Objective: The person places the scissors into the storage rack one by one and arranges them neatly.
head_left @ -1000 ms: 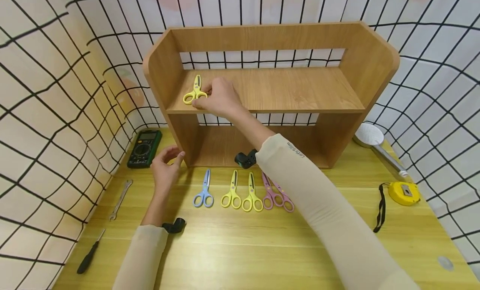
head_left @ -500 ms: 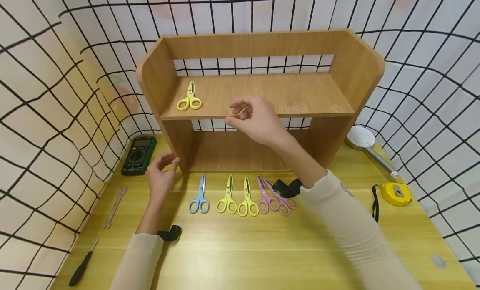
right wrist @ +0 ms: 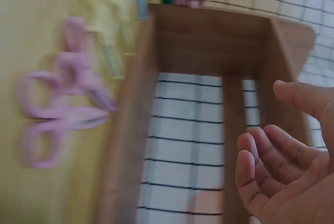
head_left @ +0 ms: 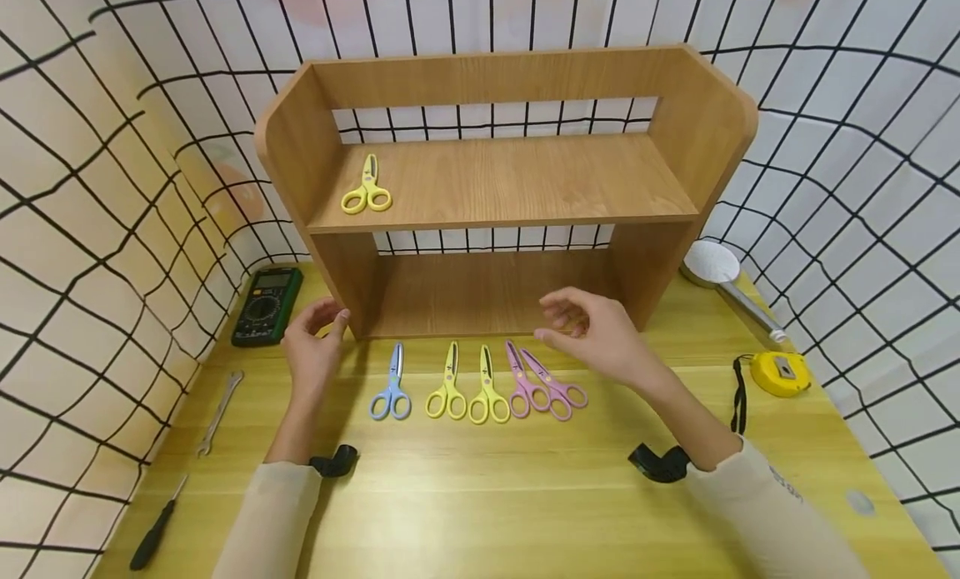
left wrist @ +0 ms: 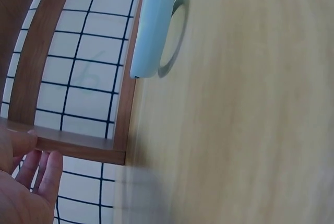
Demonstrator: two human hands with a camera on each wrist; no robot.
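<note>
My left hand (head_left: 313, 341) is at the left side panel of a wooden desktop shelf (head_left: 495, 221). In the left wrist view its thumb (left wrist: 23, 141) lies over the panel's front edge and its fingers (left wrist: 49, 174) are at the outer face. My right hand (head_left: 596, 333) holds nothing, fingers loosely curled, above the table by the shelf's right front. Yellow scissors (head_left: 367, 192) lie on the upper board at the left. Before the shelf, blue scissors (head_left: 392, 396), two yellow pairs (head_left: 447, 387) and two overlapping pink pairs (head_left: 555, 385) lie in a row, blades pointing to the shelf.
At the left lie a green multimeter (head_left: 267, 306), a wrench (head_left: 221, 412) and a black-handled screwdriver (head_left: 157, 529). A ladle-like strainer (head_left: 712, 264) and a yellow tape measure (head_left: 780, 374) with a black strap are at the right. Black wire grid (head_left: 847, 146) encloses the table.
My right hand let go of the yellow scissors on the upper board, then moved right and down toward the pink scissors. My left hand stayed at the side panel. The head view shifted slightly.
</note>
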